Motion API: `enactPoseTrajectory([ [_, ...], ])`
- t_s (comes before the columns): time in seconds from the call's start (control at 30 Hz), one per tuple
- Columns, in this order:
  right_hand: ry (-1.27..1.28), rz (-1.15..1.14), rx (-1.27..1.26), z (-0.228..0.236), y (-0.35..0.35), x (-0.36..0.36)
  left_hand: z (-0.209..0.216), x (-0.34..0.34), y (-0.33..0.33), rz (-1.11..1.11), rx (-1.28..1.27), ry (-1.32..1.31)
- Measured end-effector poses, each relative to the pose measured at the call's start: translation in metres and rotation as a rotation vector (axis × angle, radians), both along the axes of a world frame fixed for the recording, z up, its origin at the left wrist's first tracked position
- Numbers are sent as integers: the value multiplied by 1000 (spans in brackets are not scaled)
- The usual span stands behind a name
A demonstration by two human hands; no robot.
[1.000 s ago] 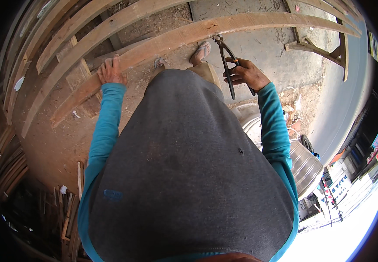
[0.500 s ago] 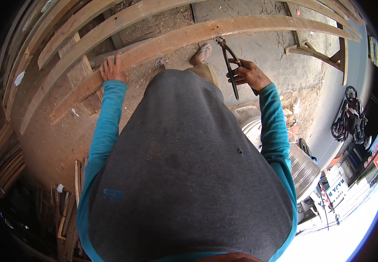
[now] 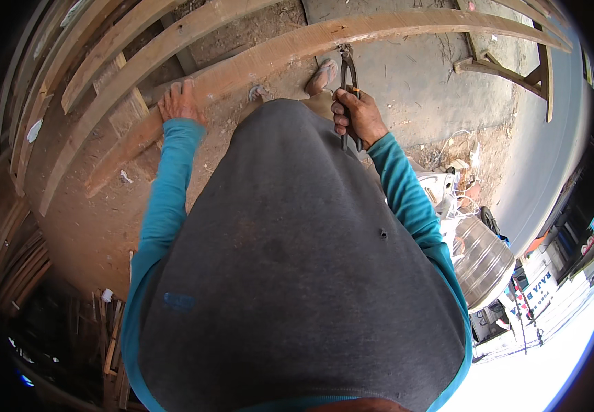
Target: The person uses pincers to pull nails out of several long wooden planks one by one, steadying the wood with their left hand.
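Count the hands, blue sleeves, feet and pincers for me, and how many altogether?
Left hand and right hand: 2
Left sleeve and right sleeve: 2
Left foot, partly hidden, and right foot: 2
Pincers: 1
Total: 7

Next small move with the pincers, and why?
Probably a gentle test tug on the pincers: the right hand is closed around them, their head is at the plank's near edge, and the left hand rests on the plank. Whether they grip anything is too small to tell.
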State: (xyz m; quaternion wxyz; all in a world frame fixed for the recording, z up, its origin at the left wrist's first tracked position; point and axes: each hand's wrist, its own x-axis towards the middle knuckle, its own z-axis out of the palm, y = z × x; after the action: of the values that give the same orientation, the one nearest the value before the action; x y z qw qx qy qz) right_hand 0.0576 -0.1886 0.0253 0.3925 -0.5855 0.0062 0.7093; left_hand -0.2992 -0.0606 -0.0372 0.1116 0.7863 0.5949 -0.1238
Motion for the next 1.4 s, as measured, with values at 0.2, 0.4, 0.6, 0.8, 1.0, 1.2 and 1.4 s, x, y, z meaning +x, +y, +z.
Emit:
enactPoseTrajectory([
  [0.2, -200, -342, 262, -37, 13, -77, 18, 5, 61, -2, -369, -7],
  [0.4, -397, -123, 80, -13, -19, 16, 1, -12, 64, -22, -360, -36],
  [0.6, -122, 151, 116, 29, -11, 34, 12, 2, 46, -31, -316, 46],
  [0.8, 50, 181, 137, 31, 9, 35, 3, -3, 21, 0, -127, -68],
  [1.0, 215, 158, 87, 30, 14, 43, 3, -5, 15, 10, -95, -77],
  [1.2, 377, 195, 113, 17, 16, 70, 5, -2, 17, -4, -97, -36],
  [1.4, 415, 247, 135, 6, 15, 75, 3, -2, 14, -21, -61, -27],
])
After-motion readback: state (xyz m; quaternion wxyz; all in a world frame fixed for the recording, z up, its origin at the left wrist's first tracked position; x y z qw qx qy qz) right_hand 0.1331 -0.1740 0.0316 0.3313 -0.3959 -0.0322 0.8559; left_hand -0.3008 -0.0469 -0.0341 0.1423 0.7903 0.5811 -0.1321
